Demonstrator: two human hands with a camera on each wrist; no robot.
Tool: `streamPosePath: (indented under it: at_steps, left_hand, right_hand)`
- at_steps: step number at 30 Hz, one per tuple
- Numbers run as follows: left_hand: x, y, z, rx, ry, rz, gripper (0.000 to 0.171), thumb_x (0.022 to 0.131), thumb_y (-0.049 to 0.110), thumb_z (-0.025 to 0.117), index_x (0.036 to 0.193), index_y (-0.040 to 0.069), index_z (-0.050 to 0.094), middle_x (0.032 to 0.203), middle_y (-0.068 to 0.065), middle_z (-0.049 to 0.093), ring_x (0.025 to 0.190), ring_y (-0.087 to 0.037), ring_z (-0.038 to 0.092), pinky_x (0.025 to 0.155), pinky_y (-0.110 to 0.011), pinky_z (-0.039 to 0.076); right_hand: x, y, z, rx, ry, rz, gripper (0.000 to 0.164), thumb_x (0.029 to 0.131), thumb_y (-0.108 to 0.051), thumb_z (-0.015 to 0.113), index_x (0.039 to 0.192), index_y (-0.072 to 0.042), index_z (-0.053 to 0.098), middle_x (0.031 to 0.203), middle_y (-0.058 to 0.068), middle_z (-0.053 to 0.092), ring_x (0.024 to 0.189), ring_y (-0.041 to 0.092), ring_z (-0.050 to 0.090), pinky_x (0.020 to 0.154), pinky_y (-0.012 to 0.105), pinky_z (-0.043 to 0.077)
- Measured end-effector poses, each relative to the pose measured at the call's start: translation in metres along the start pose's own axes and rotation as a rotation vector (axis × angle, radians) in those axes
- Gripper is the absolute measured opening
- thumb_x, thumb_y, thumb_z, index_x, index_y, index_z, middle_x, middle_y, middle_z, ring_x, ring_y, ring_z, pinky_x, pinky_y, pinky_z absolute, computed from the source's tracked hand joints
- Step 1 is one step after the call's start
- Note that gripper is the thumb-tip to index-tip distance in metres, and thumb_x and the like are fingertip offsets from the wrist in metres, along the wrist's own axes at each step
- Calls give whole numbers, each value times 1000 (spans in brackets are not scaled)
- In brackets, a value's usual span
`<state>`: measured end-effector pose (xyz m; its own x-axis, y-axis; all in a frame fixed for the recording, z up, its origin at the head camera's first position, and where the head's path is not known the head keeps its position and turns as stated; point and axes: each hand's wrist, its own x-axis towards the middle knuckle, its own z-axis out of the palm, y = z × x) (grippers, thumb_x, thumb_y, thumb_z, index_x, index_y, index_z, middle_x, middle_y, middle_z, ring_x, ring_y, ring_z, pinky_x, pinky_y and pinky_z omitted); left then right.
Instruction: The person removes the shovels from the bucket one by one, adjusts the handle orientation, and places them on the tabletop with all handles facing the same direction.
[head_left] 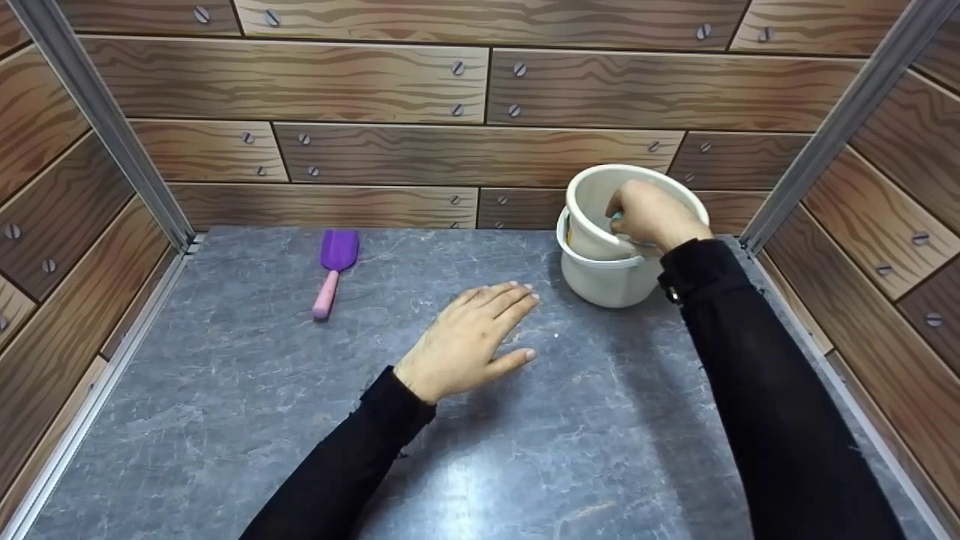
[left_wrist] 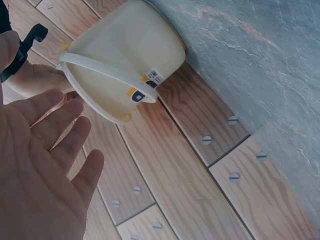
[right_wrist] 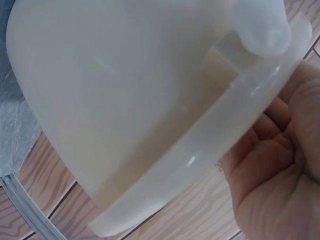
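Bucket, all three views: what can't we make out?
Bucket floor: head view, hidden by near wall and right hand.
Teal item at its fingertips: head view, mostly behind the hand; right wrist view, bucket wall hides it.
Label print: left wrist view, too small.
Handle: right wrist view, cut off by top edge.

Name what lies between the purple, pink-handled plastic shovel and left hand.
Only bare grey marbled tabletop between shovel and left hand, in the head view.

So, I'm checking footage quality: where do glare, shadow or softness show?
Head: glare on the grey marbled tabletop, soft shadow beside the black fabric right sleeve; left wrist: print on the white, yellow and navy label unreadable; right wrist: the cream plastic bucket shows rim glints and looks soft.
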<state>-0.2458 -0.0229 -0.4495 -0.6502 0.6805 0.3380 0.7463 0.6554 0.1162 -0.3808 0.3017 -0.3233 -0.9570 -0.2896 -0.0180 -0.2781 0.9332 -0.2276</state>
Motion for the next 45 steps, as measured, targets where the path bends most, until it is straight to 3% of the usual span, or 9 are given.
streamPosePath:
  at_steps: [6, 18, 25, 36, 45]
  left_hand:
    - [-1, -1, 0, -16, 1, -7, 78, 119, 60, 61, 181, 15, 46, 186, -8, 51, 175, -30, 48, 146, -58, 39]
    - [-1, -2, -2, 21, -23, -13, 81, 120, 67, 51, 183, 16, 42, 188, -7, 49, 176, -28, 46, 148, -56, 37]
    - [-1, -4, -3, 16, -41, -27, 81, 121, 64, 53, 184, 16, 39, 190, -6, 44, 179, -27, 42, 150, -55, 32]
    - [1, -5, -4, 47, 44, -39, 78, 121, 60, 56, 182, 13, 44, 188, -7, 48, 177, -28, 45, 150, -55, 33]
    - [0, -5, -4, 47, 49, -44, 78, 121, 61, 56, 182, 14, 45, 188, -7, 49, 177, -27, 45, 150, -55, 33]
  right_hand:
    - [-4, 0, -4, -3, 65, -22, 32, 96, -1, 71, 123, 10, 85, 126, 31, 86, 108, 43, 79, 107, 63, 63]
    - [-14, 2, -20, 36, 106, -17, 35, 102, -2, 67, 130, 10, 84, 131, 33, 84, 124, 50, 79, 116, 67, 62]
    - [-21, 1, -28, 57, 182, -23, 35, 102, -2, 65, 129, 9, 84, 131, 34, 83, 123, 51, 80, 113, 68, 63]
    - [-33, -12, -35, 68, 314, -21, 33, 105, -3, 66, 132, 7, 83, 134, 33, 83, 115, 52, 81, 103, 71, 65]
    - [-37, -13, -38, 57, 364, -16, 31, 109, -3, 67, 134, 6, 83, 133, 33, 83, 117, 55, 82, 101, 72, 67]
